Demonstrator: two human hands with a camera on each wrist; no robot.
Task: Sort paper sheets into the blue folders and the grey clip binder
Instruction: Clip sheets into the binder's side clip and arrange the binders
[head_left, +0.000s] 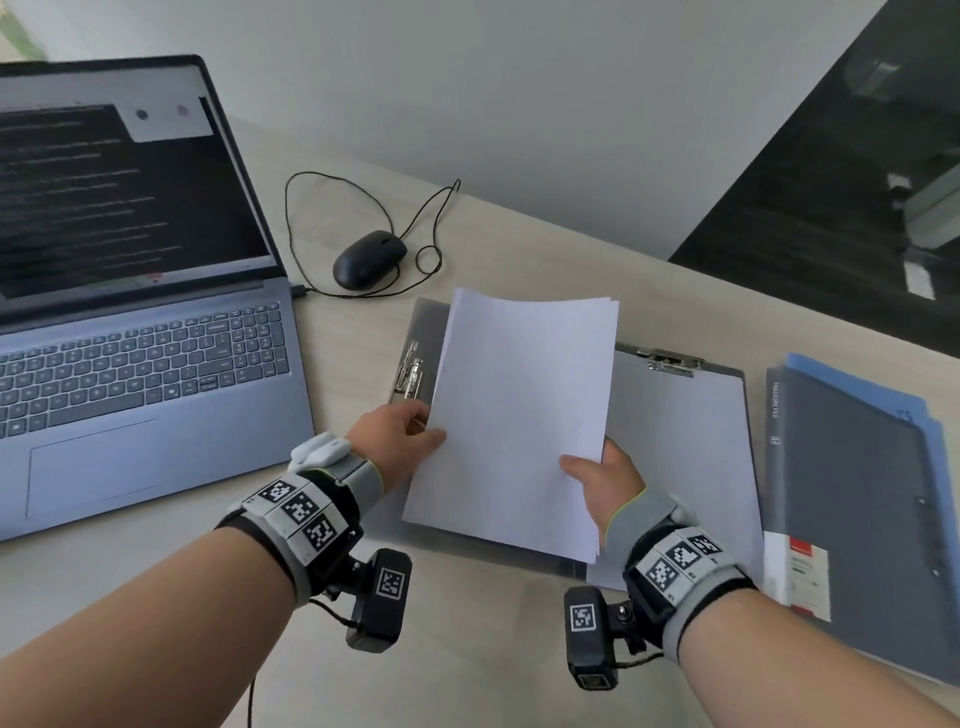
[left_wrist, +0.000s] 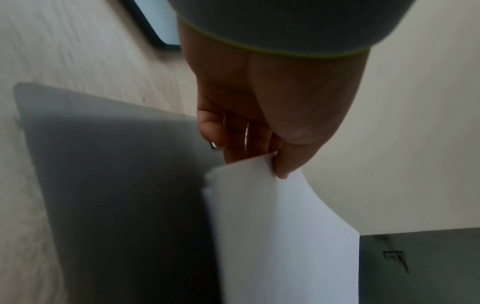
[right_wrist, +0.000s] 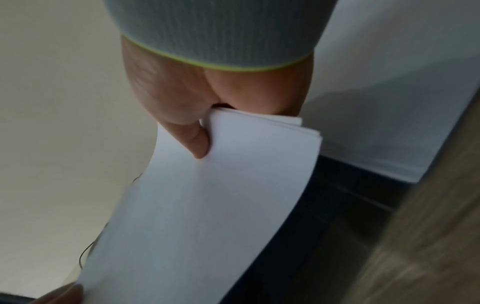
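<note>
The left hand (head_left: 400, 431) is pinching the left edge of the paper stack (head_left: 519, 415), thumb on top. The stack is hanging above the open grey clip binder (head_left: 680, 441), while the right hand (head_left: 602, 478) is gripping its near right corner. Only the head view shows the blue folders (head_left: 857, 499) lying right of that grip; the right wrist view alone shows the fanned sheet edges (right_wrist: 298, 125).

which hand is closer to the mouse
Left. The left hand grips the paper stack's edge below the mouse; the right hand holds the far side.
</note>
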